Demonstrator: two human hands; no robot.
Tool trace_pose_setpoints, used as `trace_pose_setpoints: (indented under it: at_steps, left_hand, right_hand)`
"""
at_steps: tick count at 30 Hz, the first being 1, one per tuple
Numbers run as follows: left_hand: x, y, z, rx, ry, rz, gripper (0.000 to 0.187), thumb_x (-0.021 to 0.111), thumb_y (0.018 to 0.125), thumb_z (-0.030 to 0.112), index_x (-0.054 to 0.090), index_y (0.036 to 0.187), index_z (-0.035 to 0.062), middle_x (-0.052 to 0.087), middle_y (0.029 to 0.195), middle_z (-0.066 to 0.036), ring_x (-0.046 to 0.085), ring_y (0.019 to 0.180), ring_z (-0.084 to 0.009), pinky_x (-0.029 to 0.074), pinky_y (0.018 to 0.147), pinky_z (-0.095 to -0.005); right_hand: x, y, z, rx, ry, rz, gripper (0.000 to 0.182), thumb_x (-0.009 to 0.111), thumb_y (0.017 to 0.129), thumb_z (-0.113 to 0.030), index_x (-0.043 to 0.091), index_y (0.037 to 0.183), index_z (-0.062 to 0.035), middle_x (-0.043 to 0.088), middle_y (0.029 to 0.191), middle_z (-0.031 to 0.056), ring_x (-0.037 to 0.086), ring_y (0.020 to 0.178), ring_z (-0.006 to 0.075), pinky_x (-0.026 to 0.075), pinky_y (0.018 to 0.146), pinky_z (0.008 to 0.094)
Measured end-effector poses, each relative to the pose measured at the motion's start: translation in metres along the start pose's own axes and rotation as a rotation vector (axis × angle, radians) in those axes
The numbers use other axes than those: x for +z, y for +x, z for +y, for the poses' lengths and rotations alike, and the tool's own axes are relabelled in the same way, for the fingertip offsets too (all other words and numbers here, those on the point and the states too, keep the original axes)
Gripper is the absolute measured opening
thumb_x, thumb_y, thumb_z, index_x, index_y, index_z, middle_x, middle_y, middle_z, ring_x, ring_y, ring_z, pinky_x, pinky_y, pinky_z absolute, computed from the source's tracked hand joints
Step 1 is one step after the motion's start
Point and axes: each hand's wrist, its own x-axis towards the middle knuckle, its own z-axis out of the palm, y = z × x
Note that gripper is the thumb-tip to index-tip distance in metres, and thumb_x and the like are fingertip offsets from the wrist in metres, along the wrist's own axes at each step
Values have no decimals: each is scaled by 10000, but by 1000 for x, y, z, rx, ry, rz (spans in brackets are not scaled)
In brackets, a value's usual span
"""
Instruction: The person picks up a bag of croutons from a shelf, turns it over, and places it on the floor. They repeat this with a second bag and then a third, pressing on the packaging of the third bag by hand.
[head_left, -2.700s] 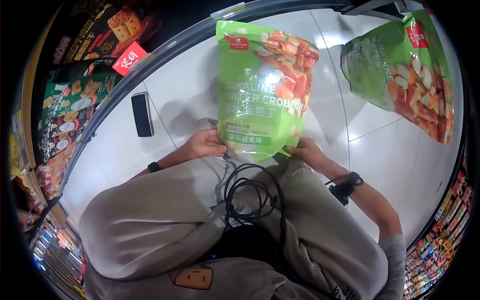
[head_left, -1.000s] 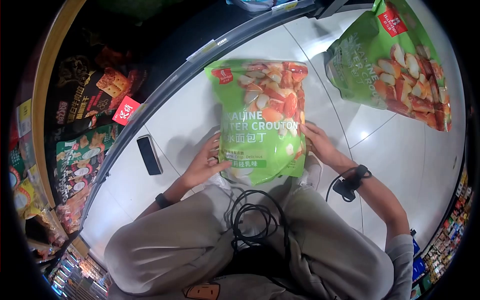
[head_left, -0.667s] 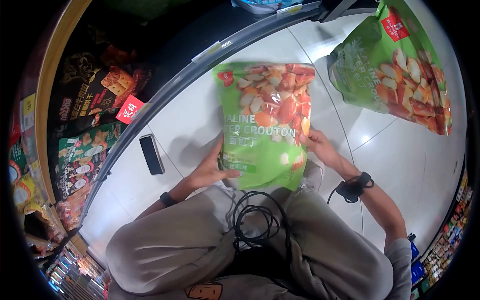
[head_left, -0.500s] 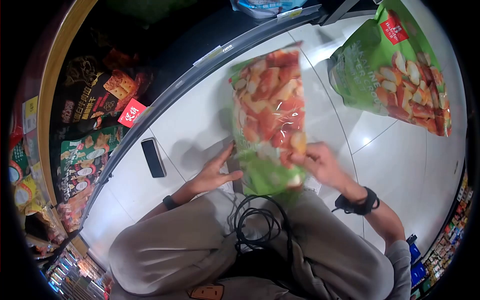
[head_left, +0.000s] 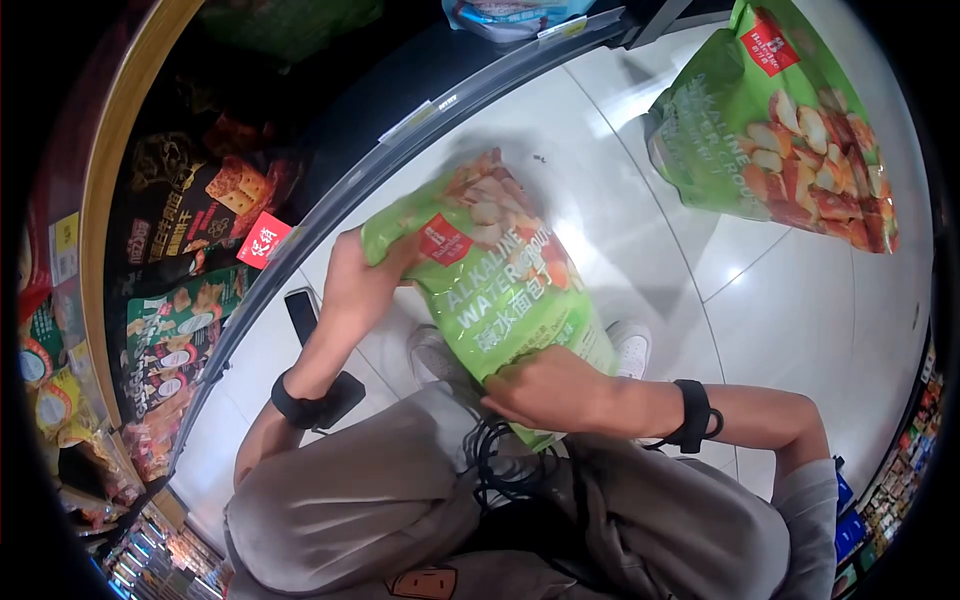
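A green bag of croutons (head_left: 515, 285), printed "ALKALINE WATER CROUTONS" with pictures of toasted bread, is held tilted above my lap. My left hand (head_left: 362, 285) grips its upper left corner by the red logo, thumb laid over the front. Lower down, my right hand (head_left: 552, 390) is closed on the bag's bottom left edge, with the fingertips partly hidden. A second matching green bag (head_left: 790, 140) stands on the floor at the upper right. Below the held bag, a coil of black cable (head_left: 505, 465) lies in my lap.
A low shelf with a dark front rail (head_left: 400, 140) curves along the left, holding black cracker packs (head_left: 190, 205) and green snack packs (head_left: 185, 310). A phone (head_left: 301, 315) lies on the tiled floor (head_left: 775, 310). A blue-white bag (head_left: 515, 15) sits on the far shelf.
The bag has turned, so its printed lettering now faces me. My left hand, earlier open beside it, has moved up and taken its corner. My right hand has moved lower and leftward.
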Motion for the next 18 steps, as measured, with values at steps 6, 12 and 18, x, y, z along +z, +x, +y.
trace_pose_setpoints:
  at_steps: [6, 12, 18]
  left_hand:
    - [-6, -2, -8, -57, -119, 105, 312, 528, 1011, 199, 667, 1070, -74, 705, 848, -70, 654, 757, -94, 546, 641, -237]
    - [-8, -9, 1, 118, -145, 70, 329, 500, 1027, 189, 677, 997, -86, 715, 850, -65, 620, 739, -69, 509, 659, -238]
    - [-18, -34, 49, 404, 58, 11, 270, 575, 991, 191, 675, 950, -57, 491, 558, -56, 352, 549, -59, 319, 466, -272]
  right_hand:
    - [-30, -10, 5, 175, 165, 40, 271, 570, 946, -291, 586, 809, -58, 598, 656, 129, 615, 607, 335, 482, 559, 445]
    - [-69, -65, 33, 459, 202, 253, 280, 598, 939, -225, 611, 750, -19, 598, 648, 163, 588, 564, 335, 471, 534, 405]
    - [-165, -179, 12, 815, -80, 583, 290, 548, 971, -137, 585, 756, 55, 609, 657, 80, 581, 633, 134, 481, 613, 261]
